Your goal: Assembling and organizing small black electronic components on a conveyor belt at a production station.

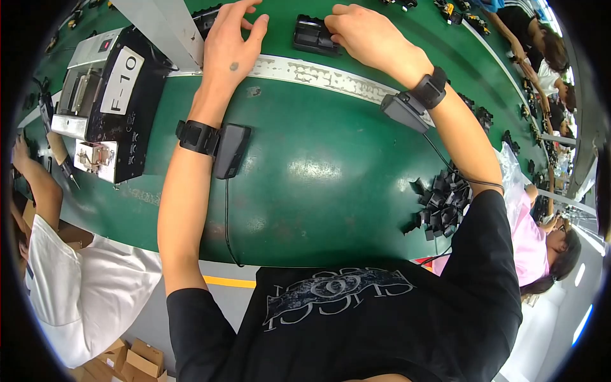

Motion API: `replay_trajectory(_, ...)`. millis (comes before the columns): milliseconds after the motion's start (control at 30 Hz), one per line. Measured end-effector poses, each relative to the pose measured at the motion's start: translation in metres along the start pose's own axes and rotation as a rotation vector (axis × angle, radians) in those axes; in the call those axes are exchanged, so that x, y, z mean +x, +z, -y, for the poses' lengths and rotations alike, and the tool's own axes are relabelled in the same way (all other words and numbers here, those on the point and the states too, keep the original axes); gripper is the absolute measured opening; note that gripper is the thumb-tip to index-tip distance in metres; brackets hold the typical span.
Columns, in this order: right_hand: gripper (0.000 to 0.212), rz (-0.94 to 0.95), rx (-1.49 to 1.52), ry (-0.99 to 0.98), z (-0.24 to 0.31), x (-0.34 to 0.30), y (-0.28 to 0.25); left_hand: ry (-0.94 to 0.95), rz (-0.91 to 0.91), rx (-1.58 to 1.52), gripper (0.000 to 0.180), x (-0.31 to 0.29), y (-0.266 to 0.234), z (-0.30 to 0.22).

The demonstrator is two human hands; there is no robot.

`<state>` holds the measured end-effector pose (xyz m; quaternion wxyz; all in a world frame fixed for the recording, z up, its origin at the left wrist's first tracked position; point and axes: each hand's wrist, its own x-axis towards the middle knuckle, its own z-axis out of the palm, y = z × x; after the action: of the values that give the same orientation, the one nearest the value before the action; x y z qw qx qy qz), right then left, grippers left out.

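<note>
My right hand is at the far side of the green bench, with its fingers curled and pinching the right end of a black plastic housing. The housing lies just beyond the white strip on the bench. To the left, my left hand is raised with its thumb stretched away from the fingers, and I see nothing in it. Partly hidden behind that hand and a grey post is another black part. Each wrist wears a black strap carrying a small cabled box.
A black machine with a metal front stands at the left, beside the upright grey post. Several small black plastic parts lie heaped near my right elbow. Co-workers sit on both sides. Cardboard boxes stand on the floor at lower left.
</note>
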<state>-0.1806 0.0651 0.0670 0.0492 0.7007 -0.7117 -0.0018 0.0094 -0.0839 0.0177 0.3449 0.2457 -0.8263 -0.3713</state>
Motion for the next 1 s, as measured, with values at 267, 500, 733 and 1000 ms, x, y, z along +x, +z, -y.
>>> replay_trajectory(267,0.014,0.134,0.063,-0.063,0.007,0.009,-0.015,-0.027,0.016,0.016,0.031,-0.003,-0.004,-0.005)
replay_trajectory(500,0.016,0.284,0.032,-0.013,-0.004,0.018,-0.022,0.006,0.036,0.032,0.030,-0.001,0.003,0.000)
replay_trajectory(733,0.022,0.209,0.028,0.092,-0.013,0.003,-0.001,0.141,-0.013,0.078,0.029,0.009,0.010,0.042)
replay_trajectory(1000,0.019,-0.081,0.143,0.251,-0.018,-0.140,-0.055,0.591,-0.116,0.977,0.029,0.002,-0.006,0.024)
